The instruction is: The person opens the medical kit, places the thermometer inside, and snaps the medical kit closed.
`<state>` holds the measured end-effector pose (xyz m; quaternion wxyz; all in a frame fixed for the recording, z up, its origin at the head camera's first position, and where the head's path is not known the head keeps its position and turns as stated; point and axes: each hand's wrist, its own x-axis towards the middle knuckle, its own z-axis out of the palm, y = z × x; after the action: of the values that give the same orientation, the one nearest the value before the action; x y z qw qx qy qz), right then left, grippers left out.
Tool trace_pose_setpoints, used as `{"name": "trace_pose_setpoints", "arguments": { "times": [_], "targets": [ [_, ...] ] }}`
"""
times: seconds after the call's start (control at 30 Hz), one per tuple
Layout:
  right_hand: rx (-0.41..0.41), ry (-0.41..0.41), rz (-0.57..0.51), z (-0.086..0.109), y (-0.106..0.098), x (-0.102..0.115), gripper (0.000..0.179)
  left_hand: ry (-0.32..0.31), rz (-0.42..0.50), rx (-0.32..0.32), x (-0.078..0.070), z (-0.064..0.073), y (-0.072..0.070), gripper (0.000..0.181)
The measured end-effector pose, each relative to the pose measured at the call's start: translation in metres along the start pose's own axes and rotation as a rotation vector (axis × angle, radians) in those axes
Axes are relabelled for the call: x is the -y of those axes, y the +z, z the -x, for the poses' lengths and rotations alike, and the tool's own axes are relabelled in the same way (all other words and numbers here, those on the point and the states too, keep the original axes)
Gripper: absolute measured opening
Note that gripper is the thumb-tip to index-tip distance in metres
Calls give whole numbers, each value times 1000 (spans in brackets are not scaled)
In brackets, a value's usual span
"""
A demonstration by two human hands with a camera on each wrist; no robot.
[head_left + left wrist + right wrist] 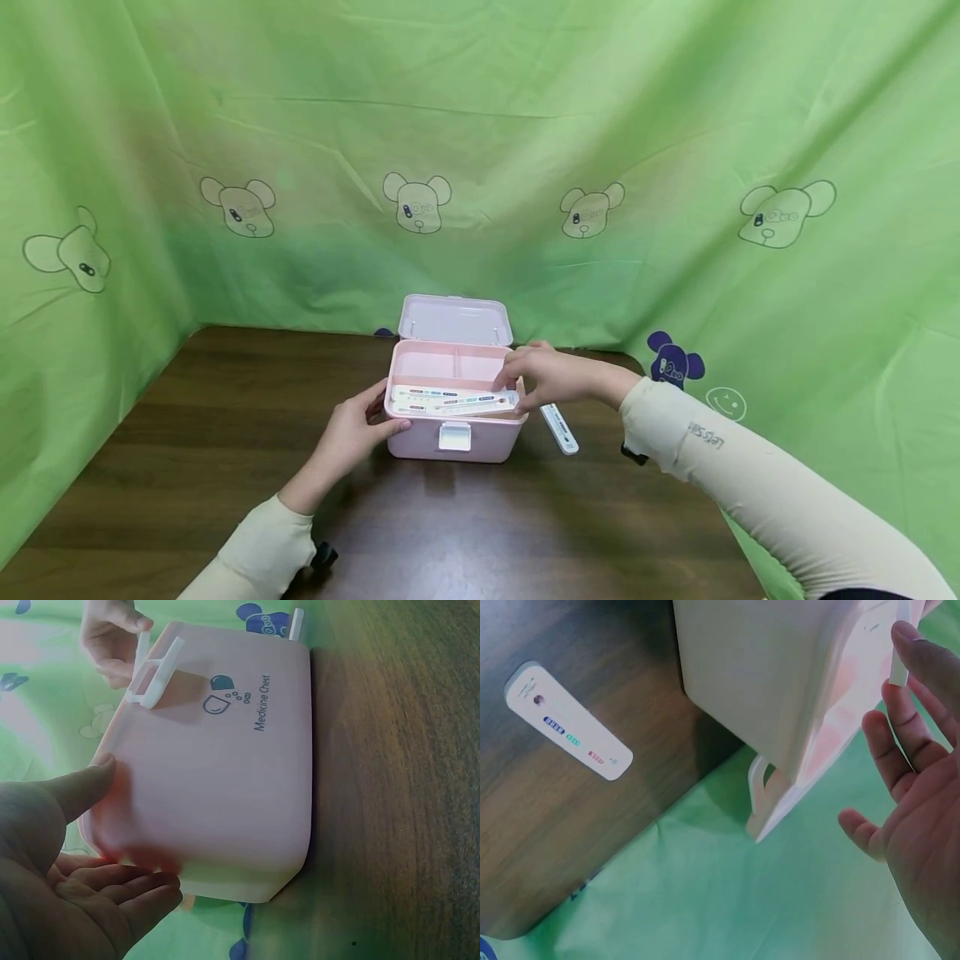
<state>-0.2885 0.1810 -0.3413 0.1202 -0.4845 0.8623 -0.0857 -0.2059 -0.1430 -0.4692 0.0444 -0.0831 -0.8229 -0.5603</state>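
Note:
A pink medicine box (420, 439) labelled "Medicine Chest" stands on the table with its lid raised at the back. My left hand (351, 435) holds its left front corner, the thumb on the front and the fingers along the side. Over the box's right rim, my right hand (553, 375) pinches a slim white case (899, 667) between thumb and fingers. Several similar white cases (422, 393) with coloured print lie in the front compartment; what is inside them is hidden. Another slim white case (568, 720) lies on the table, right of the box.
The raised lid (455, 320) stands near the green curtain (495, 267) behind the table. A divider (454, 362) splits the rear of the box. A white latch (454, 436) sits on its front. Dark wooden table (187, 467) extends around the box.

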Motion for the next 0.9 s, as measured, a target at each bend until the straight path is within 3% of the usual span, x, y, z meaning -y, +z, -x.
{"name": "trace_pose_setpoints", "arguments": {
  "times": [0.33,0.9],
  "targets": [
    [1,-3,-48,-15,11,1,36,-21,-3,12,-1,0,-2,82],
    [-43,-35,24,-37,28,6,39,-17,-3,-1,1,0,0,81]
  ]
}}
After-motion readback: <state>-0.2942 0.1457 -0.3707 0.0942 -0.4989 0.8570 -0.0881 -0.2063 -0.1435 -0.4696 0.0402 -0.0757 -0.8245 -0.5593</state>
